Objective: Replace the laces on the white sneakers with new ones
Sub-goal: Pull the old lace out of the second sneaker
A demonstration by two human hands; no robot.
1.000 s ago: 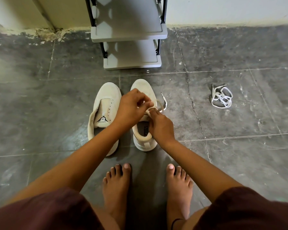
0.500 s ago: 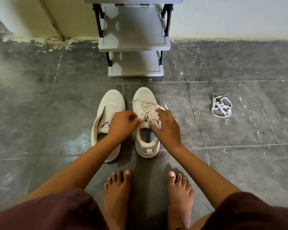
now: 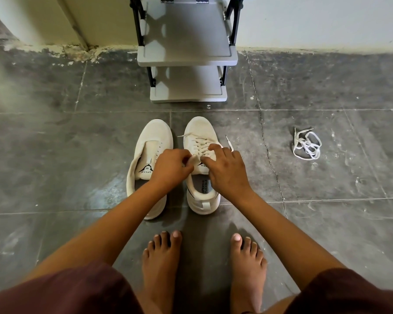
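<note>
Two white sneakers stand side by side on the dark tiled floor, toes away from me. The left sneaker [image 3: 153, 137] has no lace and its tongue lies bare. The right sneaker [image 3: 196, 129] is laced with a white lace [image 3: 199, 142], whose loose ends stick out to the left and right of the shoe. My left hand [image 3: 171, 167] pinches the lace at the top of the tongue. My right hand [image 3: 227, 171] rests over the right side of the same shoe, fingers curled on the lace near the top eyelets.
A loose bundle of white laces [image 3: 306, 145] lies on the floor to the right. A grey shoe rack [image 3: 187, 58] stands against the wall behind the sneakers. My bare feet [image 3: 161, 261] are planted just in front of the shoes.
Both hands have come down from above the toe to the top of the right sneaker's tongue, uncovering the laced eyelets. The camera view has tilted back slightly.
</note>
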